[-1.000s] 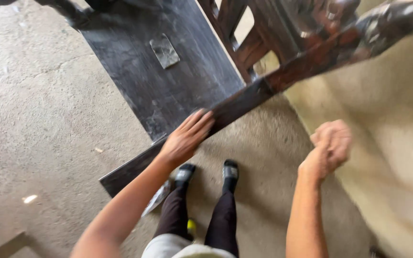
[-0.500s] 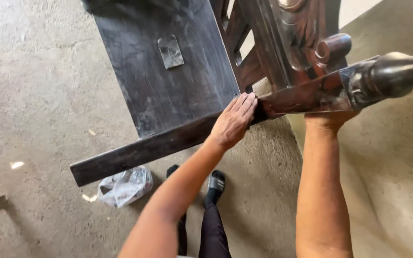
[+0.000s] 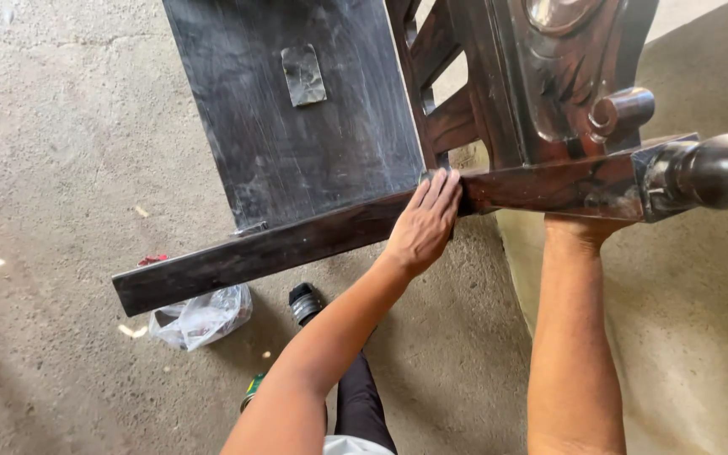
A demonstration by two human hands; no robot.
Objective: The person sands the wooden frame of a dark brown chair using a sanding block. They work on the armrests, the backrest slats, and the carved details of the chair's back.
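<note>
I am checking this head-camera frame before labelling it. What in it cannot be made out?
- Right hand: fingers hidden under the dark wooden rail; grip unclear.
- Left hand: lies flat on the rail; palm side unseen.
- Carved furniture: cut off by the top edge; whole shape unknown.
- Turned post: cut off by the right edge.
- Plastic bag: contents unclear, partly behind the rail.
- Patch on the panel: material unclear.

Bare forearms, no sleeves; dark trousers [image 3: 362, 404]; black shoe [image 3: 305, 302]; pale garment edge at the waist.
</note>
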